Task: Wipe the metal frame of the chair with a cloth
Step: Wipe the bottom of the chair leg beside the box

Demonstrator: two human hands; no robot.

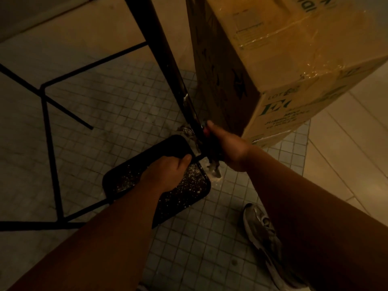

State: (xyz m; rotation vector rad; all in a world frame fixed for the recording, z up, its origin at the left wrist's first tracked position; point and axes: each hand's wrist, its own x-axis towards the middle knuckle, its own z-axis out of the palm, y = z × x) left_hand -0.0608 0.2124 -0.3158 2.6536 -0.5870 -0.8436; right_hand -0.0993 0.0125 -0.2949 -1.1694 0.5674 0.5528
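Observation:
In dim light, a black chair stands on the tiled floor. Its dark metal frame tube point(168, 59) slants down from the top of the view to the seat. The black seat point(180, 196) is speckled with white spots. My left hand point(165, 173) grips the seat's far edge, thumb over the rim. My right hand point(226, 148) is closed around the lower end of the tube, with a cloth point(214, 168) in it. The cloth is mostly hidden by the fingers; only a pale end hangs below the hand.
A large taped cardboard box point(283, 59) stands right behind the tube, close to my right hand. Thin black bars of a metal frame point(52, 143) cross the floor at left. My shoe point(264, 234) rests on the small grey tiles at lower right.

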